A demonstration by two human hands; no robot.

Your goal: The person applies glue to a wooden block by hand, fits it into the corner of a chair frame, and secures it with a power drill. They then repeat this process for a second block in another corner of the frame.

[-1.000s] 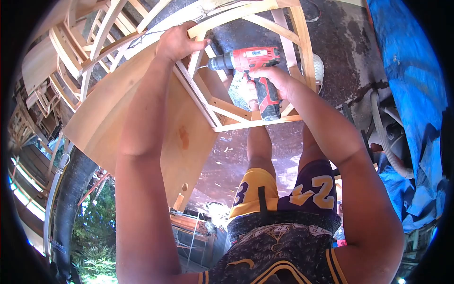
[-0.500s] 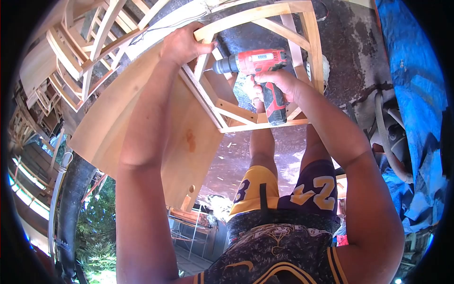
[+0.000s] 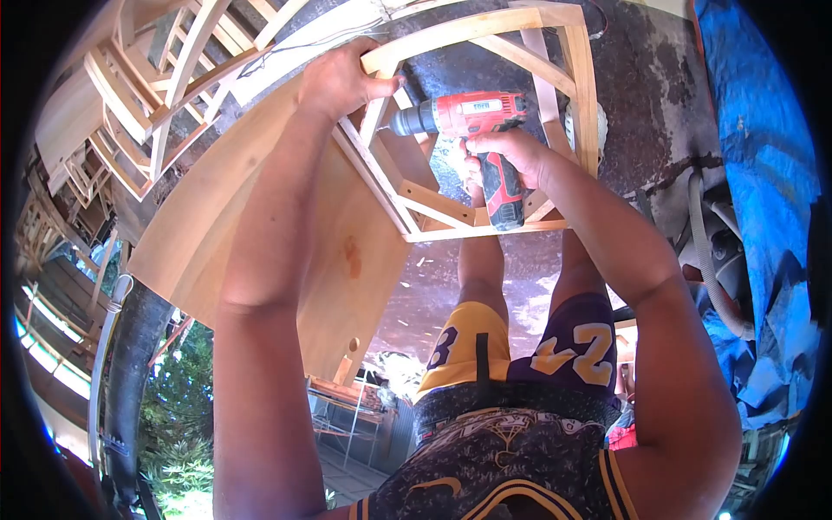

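A red and black cordless drill (image 3: 487, 111) is held by its grip in my right hand (image 3: 511, 154), the index finger up by the trigger. Its chuck points left, and the thin bit ends right at an inner strip of the wooden frame (image 3: 586, 113). My left hand (image 3: 338, 82) is closed around the frame's upper left corner, with the thumb laid over the wood. Curved and straight rails make up this frame, with diagonal braces in its corners. Against its left side lies a large plywood panel (image 3: 303, 260), partly hidden behind my left forearm.
More slatted wooden frames (image 3: 165, 95) stand at the upper left. A blue tarp (image 3: 763, 173) hangs along the right side, with a grey hose (image 3: 700, 234) beside it. Beneath the frame is a stained dark floor (image 3: 646, 95). Green plants (image 3: 178, 425) show at the lower left.
The frame and my left hand have shifted very slightly right and down in the view. The drill stays in my right hand, its bit still at the same strip.
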